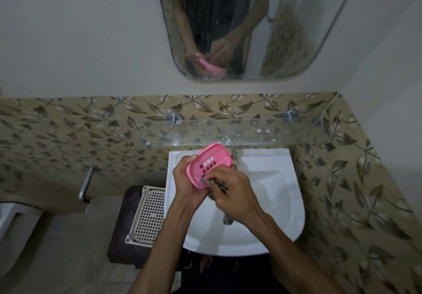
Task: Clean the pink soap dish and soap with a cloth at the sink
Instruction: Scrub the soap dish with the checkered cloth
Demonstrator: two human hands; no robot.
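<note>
My left hand (186, 180) grips the pink soap dish (210, 160) by its near left edge and tilts it over the white sink (274, 191). The dish's slotted inside faces me. My right hand (233, 193) holds a dark patterned cloth (218, 185) bunched in its fingers and presses it against the dish's near end. A bit of the cloth hangs below the right wrist. No soap is in view.
A glass shelf (251, 131) juts out above the sink's back, with a tap (235, 158) just behind the dish. A mirror (239, 26) hangs above. Left of the sink, a cream mesh basket (148, 214) lies on a dark stool (124, 225). A metal bar (86, 184) sticks out from the left wall.
</note>
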